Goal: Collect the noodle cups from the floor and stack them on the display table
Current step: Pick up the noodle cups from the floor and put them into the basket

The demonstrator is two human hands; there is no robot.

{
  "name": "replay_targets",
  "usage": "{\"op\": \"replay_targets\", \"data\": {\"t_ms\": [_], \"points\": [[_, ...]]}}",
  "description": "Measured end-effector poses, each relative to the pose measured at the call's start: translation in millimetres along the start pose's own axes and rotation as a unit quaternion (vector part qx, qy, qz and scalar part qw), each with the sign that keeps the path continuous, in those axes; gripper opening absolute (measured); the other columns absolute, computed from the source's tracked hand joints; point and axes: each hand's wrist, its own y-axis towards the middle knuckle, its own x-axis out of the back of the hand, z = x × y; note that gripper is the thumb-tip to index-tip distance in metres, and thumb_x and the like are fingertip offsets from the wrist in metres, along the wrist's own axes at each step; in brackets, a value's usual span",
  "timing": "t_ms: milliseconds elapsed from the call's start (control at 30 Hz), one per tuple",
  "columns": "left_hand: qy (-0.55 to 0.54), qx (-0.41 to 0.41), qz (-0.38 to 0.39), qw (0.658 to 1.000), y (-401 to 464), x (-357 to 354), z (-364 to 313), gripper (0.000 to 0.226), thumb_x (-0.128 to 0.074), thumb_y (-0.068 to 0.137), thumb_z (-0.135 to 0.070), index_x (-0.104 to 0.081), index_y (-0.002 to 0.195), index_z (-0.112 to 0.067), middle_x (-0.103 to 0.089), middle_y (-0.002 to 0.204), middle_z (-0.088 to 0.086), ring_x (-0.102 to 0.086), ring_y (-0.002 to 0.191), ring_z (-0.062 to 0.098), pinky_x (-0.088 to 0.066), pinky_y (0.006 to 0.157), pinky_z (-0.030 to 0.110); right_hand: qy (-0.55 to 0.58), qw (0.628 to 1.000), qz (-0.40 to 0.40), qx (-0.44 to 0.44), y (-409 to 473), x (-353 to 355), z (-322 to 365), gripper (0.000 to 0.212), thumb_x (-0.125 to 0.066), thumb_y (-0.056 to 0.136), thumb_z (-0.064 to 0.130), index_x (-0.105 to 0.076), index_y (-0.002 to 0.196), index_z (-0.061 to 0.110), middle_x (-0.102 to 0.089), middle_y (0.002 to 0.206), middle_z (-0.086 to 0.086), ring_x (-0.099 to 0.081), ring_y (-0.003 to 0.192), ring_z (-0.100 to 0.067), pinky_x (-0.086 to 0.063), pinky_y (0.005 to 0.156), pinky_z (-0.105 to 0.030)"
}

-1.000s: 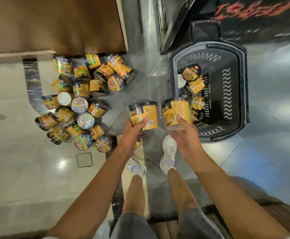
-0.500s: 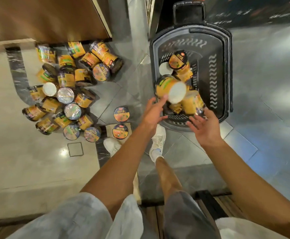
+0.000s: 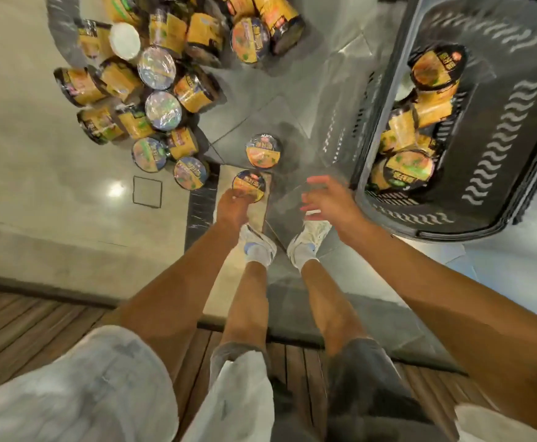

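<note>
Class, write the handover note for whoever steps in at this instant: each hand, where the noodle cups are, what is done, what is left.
Left hand: on the nearest upright cup; grip unclear.
Right hand: open, empty, beside the basket.
Cups: several in the basket; one more upright; a pile on the floor.
Done: some cups basketed.
Left: gather the rest; no display table in view.

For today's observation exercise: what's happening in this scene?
A person bends over noodle cups scattered on the floor. The left hand reaches onto the nearest upright cup; the right hand hovers open and empty beside the dark basket, which holds several cups. A big pile of cups remains.
</note>
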Motion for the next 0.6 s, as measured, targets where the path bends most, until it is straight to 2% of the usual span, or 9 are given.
{"op": "replay_targets", "data": {"t_ms": [67, 133, 200, 233, 367, 433, 500, 533, 600], "points": [[0.003, 0.008, -0.015, 1.000, 33.0, 14.6, 21.2, 0.023, -0.070, 0.096, -0.004, -0.055, 0.109, -0.016, -0.062, 0.106, 0.013, -0.055, 0.088, 0.025, -0.046, 0.075, 0.036, -0.045, 0.999, 0.005, -0.004, 45.3, -18.5, -15.9, 0.052, -0.066, 0.098, 0.000, -0.047, 0.145, 0.010, -0.055, 0.113, -0.014, -0.058, 0.096, -0.026, -0.053, 0.073, -0.033], [0.019, 0.013, -0.009, 1.000, 69.2, 24.6, 41.5, 0.038, -0.073, 0.092, 0.000, -0.053, 0.121, -0.014, -0.058, 0.112, 0.016, -0.056, 0.090, 0.025, -0.051, 0.088, 0.041, -0.101, 0.995, -0.014, 0.002, 91.2, -32.9, -30.3, 0.063, -0.072, 0.094, 0.001, -0.043, 0.147, 0.014, -0.052, 0.106, -0.007, -0.056, 0.092, -0.019, -0.050, 0.077, -0.030], [0.060, 0.008, -0.013, 0.998, 110.1, 32.7, 63.6, 0.053, -0.073, 0.090, 0.004, -0.051, 0.135, -0.012, -0.055, 0.125, 0.018, -0.061, 0.108, 0.031, -0.053, 0.103, 0.046, -0.147, 0.988, -0.043, 0.008, 139.7, -45.9, -45.1, 0.070, -0.077, 0.088, -0.001, -0.040, 0.144, 0.017, -0.050, 0.101, -0.001, -0.052, 0.083, -0.013, -0.048, 0.069, -0.023], [0.078, 0.004, -0.013, 0.997, 130.0, 35.1, 73.9, 0.059, -0.071, 0.090, 0.005, -0.048, 0.142, -0.012, -0.055, 0.131, 0.018, -0.060, 0.117, 0.035, -0.053, 0.106, 0.048, -0.172, 0.984, -0.051, 0.018, 164.4, -50.4, -51.6, 0.074, -0.079, 0.086, -0.002, -0.037, 0.145, 0.017, -0.051, 0.106, -0.001, -0.053, 0.087, -0.014, -0.048, 0.068, -0.022], [0.077, -0.019, 0.015, 0.997, 204.7, 33.5, 110.8, 0.077, -0.068, 0.090, 0.011, -0.034, 0.154, -0.015, -0.052, 0.143, 0.022, -0.059, 0.123, 0.037, -0.056, 0.092, 0.038, -0.274, 0.959, -0.052, 0.056, 254.5, -58.1, -68.7, 0.103, -0.084, 0.082, -0.001, -0.019, 0.161, 0.015, -0.042, 0.153, -0.014, -0.046, 0.136, -0.027, -0.049, 0.106, -0.034], [0.075, -0.024, 0.022, 0.997, 236.2, 29.6, 121.5, 0.089, -0.069, 0.089, 0.013, -0.028, 0.160, -0.021, -0.047, 0.150, 0.023, -0.055, 0.129, 0.036, -0.058, 0.091, 0.034, -0.293, 0.953, -0.052, 0.055, 290.5, -62.1, -73.7, 0.110, -0.085, 0.081, 0.000, -0.017, 0.164, 0.023, -0.040, 0.158, -0.014, -0.044, 0.142, -0.026, -0.048, 0.110, -0.036], [0.080, -0.037, 0.022, 0.996, 262.8, 23.5, 127.6, 0.098, -0.070, 0.087, 0.013, -0.023, 0.163, -0.026, -0.043, 0.155, 0.020, -0.050, 0.137, 0.036, -0.056, 0.103, 0.043, -0.318, 0.945, -0.044, 0.062, 318.3, -66.1, -78.0, 0.114, -0.086, 0.080, 0.001, -0.014, 0.164, 0.028, -0.039, 0.162, -0.009, -0.043, 0.145, -0.025, -0.045, 0.110, -0.032], [0.075, -0.047, 0.025, 0.996, 273.6, 19.7, 129.5, 0.100, -0.071, 0.087, 0.014, -0.021, 0.164, -0.027, -0.041, 0.156, 0.019, -0.049, 0.138, 0.034, -0.057, 0.100, 0.042, -0.323, 0.943, -0.032, 0.073, 330.2, -67.7, -80.5, 0.115, -0.086, 0.080, 0.001, -0.012, 0.165, 0.028, -0.037, 0.164, -0.006, -0.040, 0.148, -0.025, -0.043, 0.115, -0.034], [0.068, -0.077, 0.043, 0.994, 290.5, 11.2, 133.7, 0.101, -0.073, 0.087, 0.012, -0.019, 0.165, -0.025, -0.041, 0.156, 0.016, -0.050, 0.132, 0.029, -0.061, 0.081, 0.029, -0.324, 0.941, -0.011, 0.100, 350.2, -71.0, -84.6, 0.118, -0.086, 0.077, -0.001, -0.011, 0.165, 0.023, -0.033, 0.166, -0.004, -0.034, 0.152, -0.023, -0.039, 0.121, -0.041]]}}
